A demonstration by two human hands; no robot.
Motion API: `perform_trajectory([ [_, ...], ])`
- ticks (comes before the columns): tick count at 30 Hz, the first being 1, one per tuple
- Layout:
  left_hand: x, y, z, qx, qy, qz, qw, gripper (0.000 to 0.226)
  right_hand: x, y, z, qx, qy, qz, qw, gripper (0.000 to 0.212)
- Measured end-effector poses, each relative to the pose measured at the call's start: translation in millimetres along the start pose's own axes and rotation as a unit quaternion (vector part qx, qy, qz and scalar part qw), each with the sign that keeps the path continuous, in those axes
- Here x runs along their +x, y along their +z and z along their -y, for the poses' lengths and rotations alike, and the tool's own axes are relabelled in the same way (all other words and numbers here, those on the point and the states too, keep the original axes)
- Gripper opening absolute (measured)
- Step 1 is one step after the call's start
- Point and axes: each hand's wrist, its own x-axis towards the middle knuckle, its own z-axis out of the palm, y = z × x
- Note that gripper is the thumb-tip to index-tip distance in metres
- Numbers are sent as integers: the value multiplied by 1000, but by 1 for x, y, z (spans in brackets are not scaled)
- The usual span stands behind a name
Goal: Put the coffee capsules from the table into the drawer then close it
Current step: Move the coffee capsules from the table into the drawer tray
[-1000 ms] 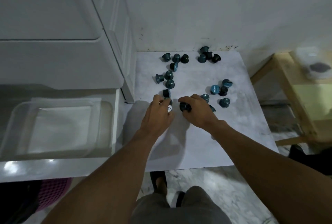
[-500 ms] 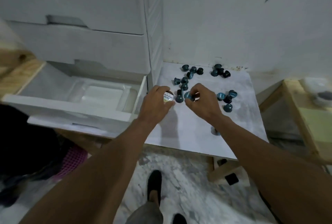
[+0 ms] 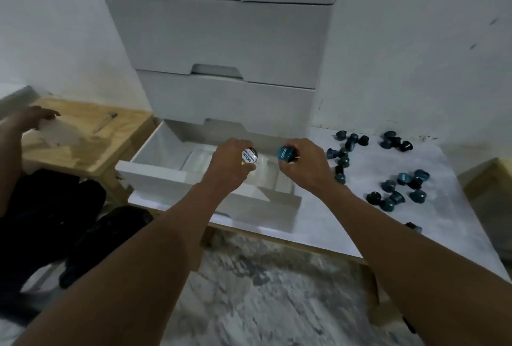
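The bottom drawer (image 3: 155,171) of a white drawer unit stands pulled out, with a clear plastic tray inside. My left hand (image 3: 230,164) hovers over the drawer, shut on a capsule with a white foil lid (image 3: 248,156). Beside it my right hand (image 3: 303,164) is shut on a blue capsule (image 3: 285,154), also above the drawer. Several dark blue and black coffee capsules (image 3: 390,187) lie scattered on the white table (image 3: 332,223) to the right.
The white drawer unit (image 3: 230,40) has its upper drawers closed. A wooden stool (image 3: 83,135) at the left carries a clear lid and a small tool; another person's hand (image 3: 33,118) rests there. Dark bags lie on the floor below. One capsule sits near the table's front edge (image 3: 414,227).
Both hands lifted capsules off the table and moved left, over the open drawer. My view turned left, bringing the drawer unit to the centre.
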Motion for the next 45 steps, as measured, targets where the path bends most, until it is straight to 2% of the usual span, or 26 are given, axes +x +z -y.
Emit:
perform_trajectory([
  [6,14,-41,82,21,18,34,999,47,16,76,49,-2,13,8,1000,16],
  [10,32,-53,118,14,35,60,998,47,29,105,63,5,60,11,998,41],
  [15,72,-48,153,28,41,107,993,43,63,135,54,-15,95,47,994,40],
  [18,95,-40,169,36,29,147,988,42,89,156,42,-23,101,85,991,40],
  [23,118,-25,198,94,40,276,956,39,114,195,27,-48,121,193,973,40],
  [27,127,-17,214,114,56,342,931,34,120,213,21,-57,141,251,956,42],
  [30,132,-6,226,111,74,368,920,39,121,221,18,-57,153,268,950,43],
  [35,137,3,237,113,117,404,900,47,122,224,23,-46,174,260,949,38],
  [40,142,6,241,95,124,429,890,20,121,226,28,-34,202,256,945,25],
  [45,145,9,237,124,115,477,862,19,117,226,30,3,253,313,916,14],
])
